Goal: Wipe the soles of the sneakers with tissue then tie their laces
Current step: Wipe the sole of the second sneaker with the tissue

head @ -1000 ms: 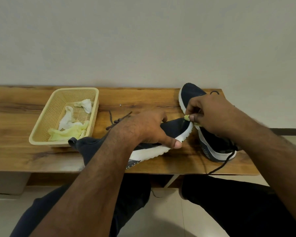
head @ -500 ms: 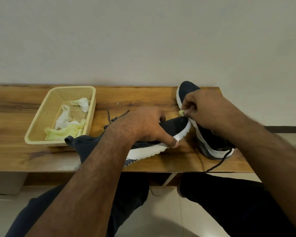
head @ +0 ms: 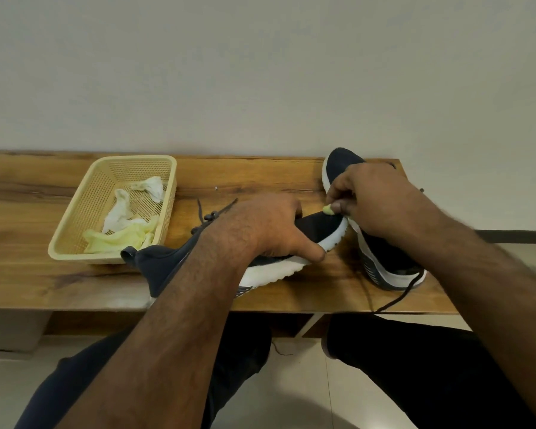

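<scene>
Yellow tissue wad (head: 328,209) pinched in right hand (head: 375,202) fingers, at toe of near sneaker (head: 316,228) on bench (head: 260,178). Left hand (head: 266,226) fingers clamp sneaker, thumb on white sole (head: 279,267). Risk: small wad slips from pinch; loose lace (head: 396,300) overhanging bench edge snags.

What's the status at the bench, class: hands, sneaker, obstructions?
Left hand clamps tilted sneaker. Right hand pinches yellow tissue at its toe sole. Laces untied. Second sneaker close behind; nothing blocking.

two dark white-soled sneakers (head: 316,230) (head: 384,258), laces (head: 393,301) loose, yellow tissue (head: 328,209) at toe.
</scene>
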